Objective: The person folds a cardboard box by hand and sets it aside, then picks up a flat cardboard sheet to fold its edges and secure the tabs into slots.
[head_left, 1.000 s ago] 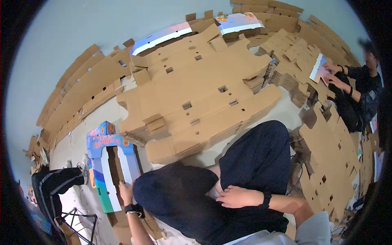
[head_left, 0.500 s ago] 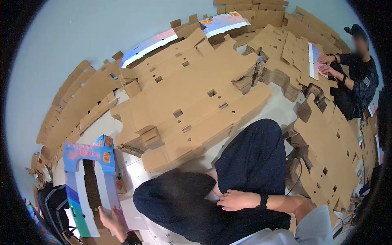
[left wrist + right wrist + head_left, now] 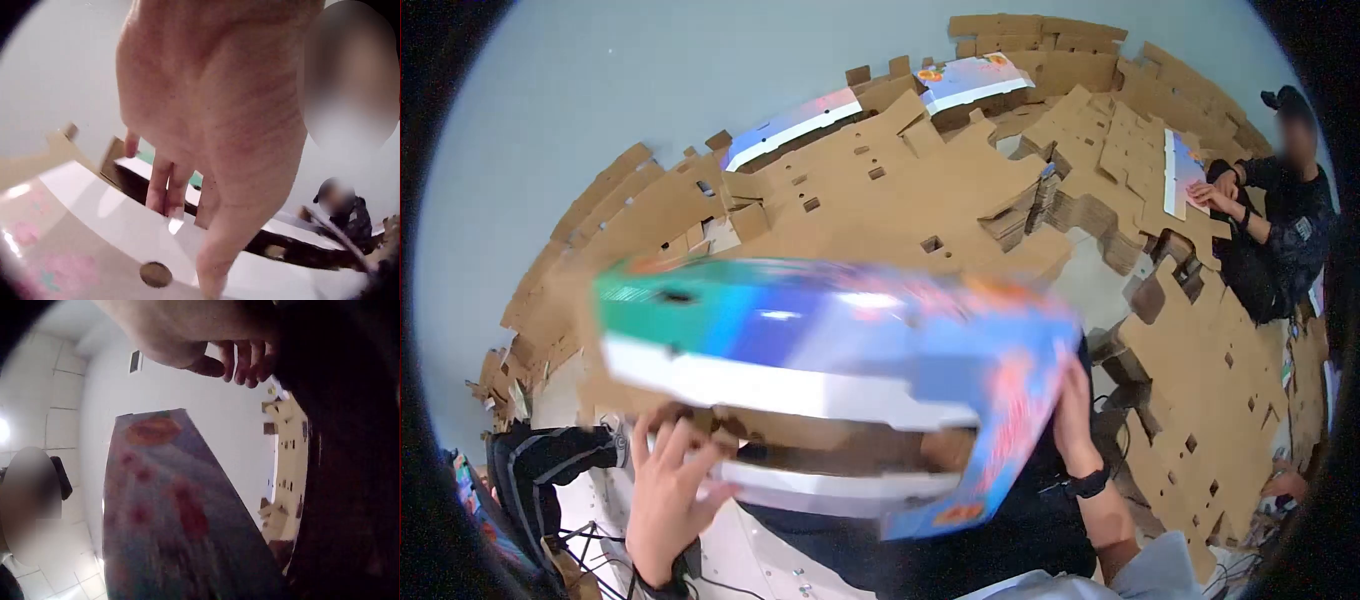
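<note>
A printed cardboard box (image 3: 830, 385), blue, green and white with a long slot, is lifted over the lap, blurred by motion. My left hand (image 3: 670, 490) grips its near side panel: in the left wrist view, the fingers (image 3: 167, 187) reach into the slot and the thumb lies over the white outer face. At the box's right end is my right hand (image 3: 1078, 420), its fingers hidden behind the box in the head view. From the right wrist, the loosely bent fingers (image 3: 250, 362) show apart from the printed end panel (image 3: 156, 487).
Stacked brown cardboard sheets (image 3: 820, 215) spread ahead, with another stack (image 3: 1200, 400) at right. Printed panels (image 3: 975, 80) lie near the wall. Another person (image 3: 1280, 220) sits at far right, hands on a printed panel. A black stand (image 3: 590, 550) is at lower left.
The box has come up from the floor at left to over the lap, turning sideways with my left hand on it. My right hand has left the lap for the box's right end.
</note>
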